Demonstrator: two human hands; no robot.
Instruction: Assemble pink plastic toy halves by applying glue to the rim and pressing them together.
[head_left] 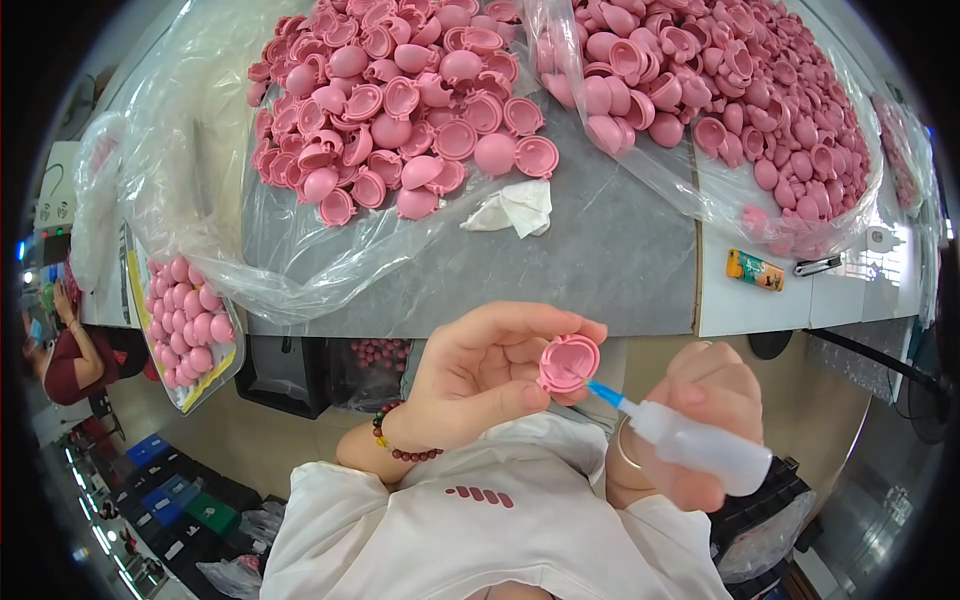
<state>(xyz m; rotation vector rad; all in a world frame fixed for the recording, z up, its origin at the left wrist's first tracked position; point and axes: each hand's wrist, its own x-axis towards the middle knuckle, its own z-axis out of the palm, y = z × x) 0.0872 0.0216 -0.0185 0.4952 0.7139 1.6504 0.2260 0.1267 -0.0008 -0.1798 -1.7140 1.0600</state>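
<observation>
Between the thumb and fingers of my left hand (480, 370) is a pink plastic half-shell (571, 362), its hollow side facing up toward me. My right hand (705, 410) grips a translucent white squeeze bottle (700, 445) with a blue needle tip (605, 393). The tip points into the shell and meets its lower right rim area; whether it touches cannot be made out. Beyond my hands a large heap of similar pink shells (390, 130) lies on a plastic bag on the grey tabletop (590, 270).
A second plastic bag (640, 175) of pink shells spreads at the far right. A crumpled white tissue (515, 208) lies near the heap. An orange-green tube (755, 270) and a stapler (818, 266) rest at right. A tray of closed pink balls (187, 320) is at left. Another person (80, 350) sits far left.
</observation>
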